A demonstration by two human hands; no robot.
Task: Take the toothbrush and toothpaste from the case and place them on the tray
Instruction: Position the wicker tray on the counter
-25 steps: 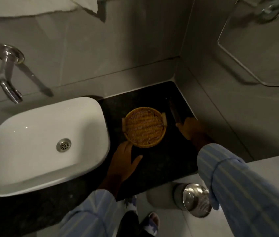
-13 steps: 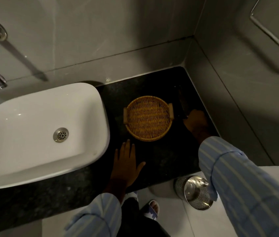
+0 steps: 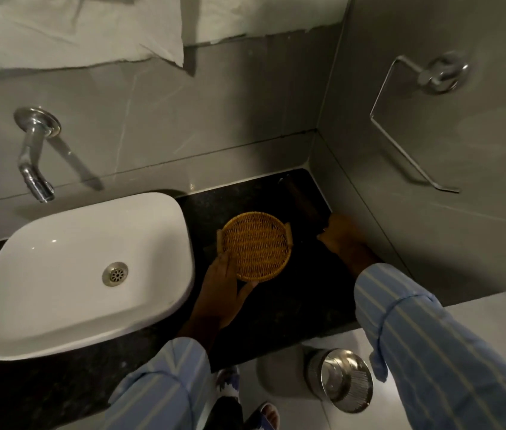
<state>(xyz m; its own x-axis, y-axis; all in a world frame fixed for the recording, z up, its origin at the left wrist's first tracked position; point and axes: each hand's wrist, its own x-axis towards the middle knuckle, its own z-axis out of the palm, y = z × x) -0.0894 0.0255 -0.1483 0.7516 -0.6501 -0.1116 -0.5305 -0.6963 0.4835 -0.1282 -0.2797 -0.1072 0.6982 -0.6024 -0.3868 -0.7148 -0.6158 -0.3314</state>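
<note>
A round wicker tray (image 3: 257, 243) with nothing in it sits on the black counter (image 3: 292, 305) to the right of the sink. My left hand (image 3: 220, 287) cups its near-left rim, with the fingers over the edge and the thumb along the near side. A long dark case (image 3: 302, 198) lies by the right wall and reaches toward the back corner. It is hard to make out in the dim light. My right hand (image 3: 340, 234) is curled over its near end. No toothbrush or toothpaste shows.
A white basin (image 3: 59, 274) fills the left of the counter under a chrome wall tap (image 3: 32, 156). A chrome towel ring (image 3: 413, 119) hangs on the right wall. On the floor below the counter edge stands a steel bin (image 3: 346, 378).
My left hand has moved from lying flat on the counter up to the tray's near-left rim. My right hand stays at the case. The view has tilted up.
</note>
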